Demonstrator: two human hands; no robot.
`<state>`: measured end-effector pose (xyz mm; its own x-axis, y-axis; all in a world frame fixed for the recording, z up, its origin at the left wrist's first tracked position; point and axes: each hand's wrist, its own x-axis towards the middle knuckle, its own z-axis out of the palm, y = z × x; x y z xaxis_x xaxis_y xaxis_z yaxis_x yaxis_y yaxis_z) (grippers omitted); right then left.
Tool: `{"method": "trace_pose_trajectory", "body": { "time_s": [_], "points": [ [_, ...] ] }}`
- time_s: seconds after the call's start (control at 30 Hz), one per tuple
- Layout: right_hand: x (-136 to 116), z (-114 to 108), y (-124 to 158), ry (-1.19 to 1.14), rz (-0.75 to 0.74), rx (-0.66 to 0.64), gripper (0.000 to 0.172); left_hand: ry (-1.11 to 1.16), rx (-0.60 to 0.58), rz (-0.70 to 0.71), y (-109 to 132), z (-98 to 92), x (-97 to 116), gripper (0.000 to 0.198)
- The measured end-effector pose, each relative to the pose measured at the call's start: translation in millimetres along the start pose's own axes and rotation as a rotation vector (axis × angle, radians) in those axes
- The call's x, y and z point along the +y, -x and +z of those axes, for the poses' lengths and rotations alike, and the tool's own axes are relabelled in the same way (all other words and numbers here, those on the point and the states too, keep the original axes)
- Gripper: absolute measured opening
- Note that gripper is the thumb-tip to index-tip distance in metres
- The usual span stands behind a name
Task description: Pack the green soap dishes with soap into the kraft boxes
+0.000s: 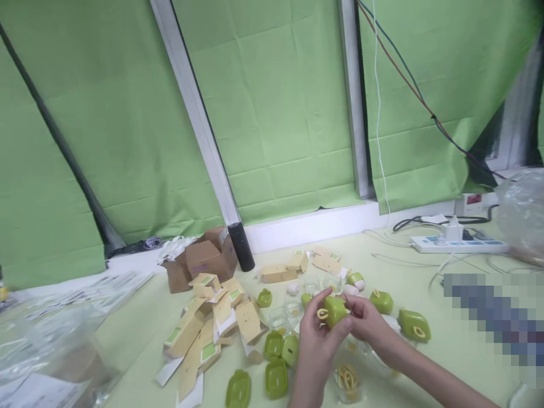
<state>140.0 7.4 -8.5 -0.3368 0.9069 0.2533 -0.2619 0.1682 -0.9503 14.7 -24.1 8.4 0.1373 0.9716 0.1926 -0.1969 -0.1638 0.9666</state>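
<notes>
My left hand [317, 326] is closed around a small rounded green case [334, 311] with a yellow loop [322, 314] sticking out on its left side. At the case's right side my right hand [369, 322] is pinched. A thin dark sliver shows by its fingertips, too fine to name. Below the hands, a clear cup [347, 381] holds several yellow loops. Close by on the left lie open green shells [276, 377] and a slotted green piece [289, 349]. Two more green cases with yellow loops, a smaller one [381, 301] and a larger one [415, 325], lie to the right.
Opened beige cartons [212, 317] are heaped to the left, with a brown cardboard box [208, 255] and a black cylinder [241, 246] behind. Clear cups [279, 317] stand behind the hands. A white power strip [459, 244] with cables lies at the back right, near a plastic bag [521, 209].
</notes>
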Motion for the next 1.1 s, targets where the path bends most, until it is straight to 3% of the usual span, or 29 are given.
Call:
{"method": "trace_pose_trajectory", "body": {
  "time_s": [0.2, 0.37, 0.53, 0.67, 0.77, 0.83, 0.97, 1.03, 1.07, 1.1],
  "points": [
    [2, 3, 1, 0.032, -0.036, 0.045, 0.014, -0.165, 0.019, 0.006, -5, -2.9, 3, 0.066],
    [4, -4, 3, 0.089, -0.039, 0.089, 0.014, -0.002, -0.044, -0.105, -9, 0.4, 3, 0.076],
    [14, -8, -1, 0.223, -0.053, 0.121, 0.012, 0.101, 0.027, -0.199, -3, 7.0, 3, 0.078],
    [12, -9, 2, 0.375, -0.062, 0.121, 0.007, 0.101, 0.082, -0.195, 6, 3.4, 10, 0.07],
    [1, -11, 9, 0.487, -0.057, 0.003, 0.01, 0.005, 0.221, -0.097, 10, -14.1, 17, 0.063],
    [-5, -10, 14, 0.594, -0.059, -0.142, 0.016, -0.087, 0.296, -0.07, 13, -33.5, 22, 0.055],
    [-10, -10, 21, 1.056, -0.091, -0.397, 0.01, -0.392, 0.309, -0.101, 27, -82.0, 26, 0.044],
    [-14, -17, 18, 1.136, -0.098, -0.398, 0.012, -0.605, 0.297, -0.058, 38, -107.5, 22, 0.038],
    [-18, -23, 14, 1.109, -0.096, -0.356, 0.015, -0.711, 0.262, -0.033, 43, -120.1, 18, 0.036],
    [-24, -32, 9, 1.065, -0.09, -0.282, 0.018, -0.79, 0.304, 0.009, 47, -132.5, 12, 0.035]
  ]
}}
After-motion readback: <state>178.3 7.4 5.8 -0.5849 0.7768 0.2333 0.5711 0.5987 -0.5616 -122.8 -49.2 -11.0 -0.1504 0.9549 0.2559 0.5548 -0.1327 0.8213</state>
